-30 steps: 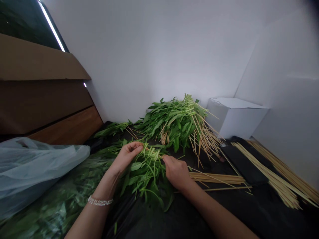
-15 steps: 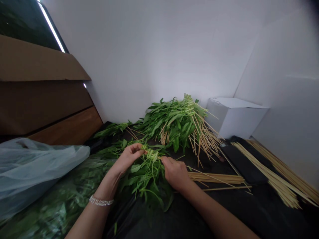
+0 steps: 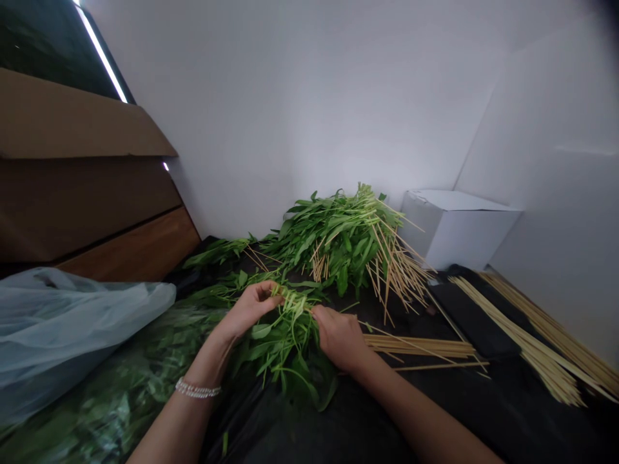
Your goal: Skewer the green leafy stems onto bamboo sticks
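My left hand (image 3: 250, 310), with a beaded bracelet (image 3: 197, 390) at the wrist, pinches the pale stem ends of some leafy greens (image 3: 278, 351). The stems lie bunched in a row between my two hands, and their leaves hang down toward me. My right hand (image 3: 340, 336) is closed around a thin wooden skewer (image 3: 394, 333) at the right end of this row. The skewer's long end sticks out to the right, past my hand. How far it runs through the stems is hidden by the greens and my fingers.
Behind lies a heap of greens (image 3: 333, 232) on skewers, against the wall. Loose skewers (image 3: 425, 346) lie at right, with more bundles (image 3: 527, 341) beside a black tray (image 3: 476, 316). A white box (image 3: 454, 225) stands behind. Plastic bags (image 3: 72, 322) and a cardboard box (image 3: 72, 122) occupy the left.
Almost nothing differs. The fingers of my left hand have shifted slightly on the stems; my right hand keeps its grip in nearly the same place.
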The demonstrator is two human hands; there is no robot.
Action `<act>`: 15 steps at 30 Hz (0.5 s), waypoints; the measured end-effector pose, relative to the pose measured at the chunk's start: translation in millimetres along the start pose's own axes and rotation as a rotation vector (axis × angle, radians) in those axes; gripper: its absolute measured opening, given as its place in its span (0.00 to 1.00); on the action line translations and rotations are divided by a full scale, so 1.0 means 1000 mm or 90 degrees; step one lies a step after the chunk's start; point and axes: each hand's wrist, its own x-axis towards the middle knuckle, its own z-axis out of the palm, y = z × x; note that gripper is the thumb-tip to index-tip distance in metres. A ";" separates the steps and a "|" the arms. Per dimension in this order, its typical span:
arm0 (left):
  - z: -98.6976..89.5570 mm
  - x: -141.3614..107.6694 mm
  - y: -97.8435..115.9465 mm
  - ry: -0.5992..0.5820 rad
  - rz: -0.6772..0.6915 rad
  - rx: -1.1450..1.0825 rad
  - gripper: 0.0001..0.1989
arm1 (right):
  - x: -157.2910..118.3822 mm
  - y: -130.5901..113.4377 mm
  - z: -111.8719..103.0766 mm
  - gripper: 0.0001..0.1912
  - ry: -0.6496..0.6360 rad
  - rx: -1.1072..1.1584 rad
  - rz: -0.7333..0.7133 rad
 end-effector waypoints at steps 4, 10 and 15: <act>0.002 -0.001 0.000 0.003 -0.006 -0.004 0.11 | 0.001 0.000 0.000 0.10 -0.007 -0.002 0.013; -0.002 -0.001 -0.004 0.031 -0.014 -0.059 0.13 | 0.002 0.000 -0.001 0.11 0.008 0.005 0.027; -0.006 0.001 -0.009 0.071 -0.030 -0.055 0.12 | 0.001 0.001 0.000 0.11 0.028 -0.018 0.018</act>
